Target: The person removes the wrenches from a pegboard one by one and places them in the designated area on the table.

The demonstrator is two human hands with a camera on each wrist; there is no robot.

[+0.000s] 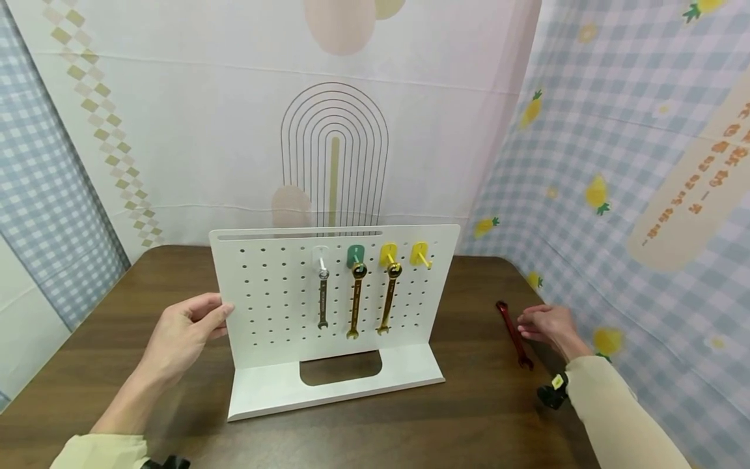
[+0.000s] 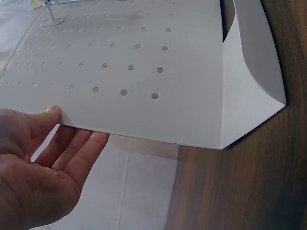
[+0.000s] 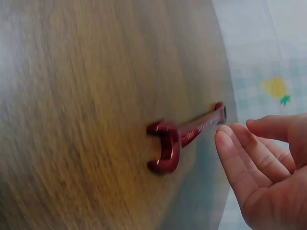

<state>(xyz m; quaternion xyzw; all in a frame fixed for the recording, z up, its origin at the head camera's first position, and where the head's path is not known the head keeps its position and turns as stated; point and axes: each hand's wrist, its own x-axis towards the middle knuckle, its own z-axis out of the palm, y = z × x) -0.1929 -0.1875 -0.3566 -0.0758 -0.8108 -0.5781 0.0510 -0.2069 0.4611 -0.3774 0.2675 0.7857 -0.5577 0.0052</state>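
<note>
A white pegboard stand (image 1: 269,378) is upright on the table. My left hand (image 1: 183,333) pinches its left edge, thumb on the front face and the other fingers behind, as the left wrist view also shows. From hooks on the board hang a small silver wrench (image 1: 323,303) and two gold wrenches, one on the green hook (image 1: 355,306) and one on a yellow hook (image 1: 388,301). A red wrench (image 1: 513,333) lies on the table at the right. My right hand (image 1: 549,326) is just beside it, fingers loosely bent with nothing between thumb and fingertips (image 3: 223,139).
The rightmost yellow hook (image 1: 420,254) bears no wrench. The brown wooden table (image 1: 469,417) ends close beyond my right hand, at a checked cloth (image 1: 644,143) with a fruit print. A pale patterned cloth (image 1: 211,143) hangs behind the board.
</note>
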